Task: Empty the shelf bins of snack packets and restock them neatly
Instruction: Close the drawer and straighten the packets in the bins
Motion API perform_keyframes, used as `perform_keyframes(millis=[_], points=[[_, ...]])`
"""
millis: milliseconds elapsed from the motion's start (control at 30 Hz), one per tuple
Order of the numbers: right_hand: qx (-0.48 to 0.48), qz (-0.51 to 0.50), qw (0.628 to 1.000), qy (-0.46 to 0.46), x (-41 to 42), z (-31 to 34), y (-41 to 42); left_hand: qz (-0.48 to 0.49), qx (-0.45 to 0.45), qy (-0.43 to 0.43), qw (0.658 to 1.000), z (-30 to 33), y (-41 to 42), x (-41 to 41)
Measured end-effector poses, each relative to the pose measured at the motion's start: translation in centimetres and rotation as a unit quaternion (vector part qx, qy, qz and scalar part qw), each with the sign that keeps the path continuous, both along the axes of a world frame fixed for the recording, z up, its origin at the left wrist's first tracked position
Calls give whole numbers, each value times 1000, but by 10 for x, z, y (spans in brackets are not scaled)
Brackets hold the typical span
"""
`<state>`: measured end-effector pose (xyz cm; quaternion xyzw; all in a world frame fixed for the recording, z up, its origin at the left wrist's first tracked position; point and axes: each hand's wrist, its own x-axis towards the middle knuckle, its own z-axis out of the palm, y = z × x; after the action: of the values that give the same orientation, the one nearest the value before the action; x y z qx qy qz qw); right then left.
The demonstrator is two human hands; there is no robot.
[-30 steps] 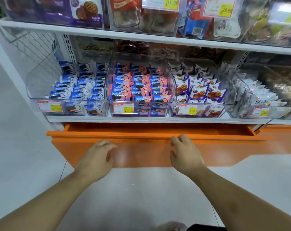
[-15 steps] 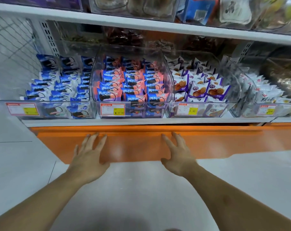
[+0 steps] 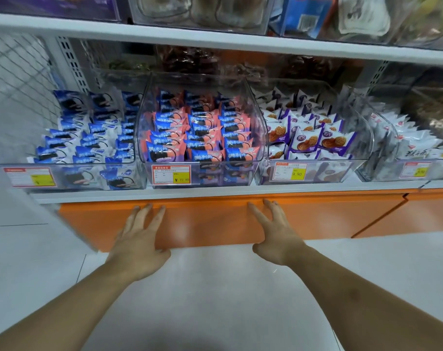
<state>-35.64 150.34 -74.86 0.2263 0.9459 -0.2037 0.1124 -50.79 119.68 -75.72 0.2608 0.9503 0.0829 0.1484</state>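
Head view, left to right: up and to the left of the left hand [image 3: 139, 239], a clear bin [image 3: 71, 173] holds blue-and-white cookie packets [image 3: 88, 138] in rows, with a price tag on its front. The left hand lies flat against the orange drawer front [image 3: 210, 224], fingers straight and spread, tips near the front's top edge — its grip is open and has hold of nothing. Directly above the gap between the two hands sits the middle bin [image 3: 256, 133], packed with pink-and-blue cookie packets [image 3: 197, 138] standing in neat rows, a red-and-yellow price tag [image 3: 171, 174] on its face. The right hand [image 3: 273, 234] also presses flat on the drawer front, fingers extended and splayed, thumb low by the bottom edge; its grip too is open and empty. Above and to the right of it, a third bin [image 3: 342, 171] carries purple-and-white waffle packets [image 3: 314, 138], and further right a fourth holds white packets [image 3: 408, 145]. All bins rest on the white shelf [image 3: 215, 192] just above the drawer front.
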Motion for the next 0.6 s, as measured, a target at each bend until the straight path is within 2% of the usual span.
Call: perform_keyframes(millis=[200, 300, 433, 500, 600], points=[[-28, -4, 997, -71, -8, 31, -2, -14, 22, -78, 997, 31, 1, 4], [-27, 37, 996, -78, -15, 61, -14, -58, 64, -78, 993, 63, 8, 12], [-3, 142, 990, -16, -25, 119, -45, -117, 114, 2, 987, 127, 18, 21], [18, 187, 981, 39, -28, 152, -56, -119, 129, 54, 983, 155, 19, 24], [45, 200, 966, 155, -31, 188, -58, -127, 183, 146, 964, 182, 19, 22]])
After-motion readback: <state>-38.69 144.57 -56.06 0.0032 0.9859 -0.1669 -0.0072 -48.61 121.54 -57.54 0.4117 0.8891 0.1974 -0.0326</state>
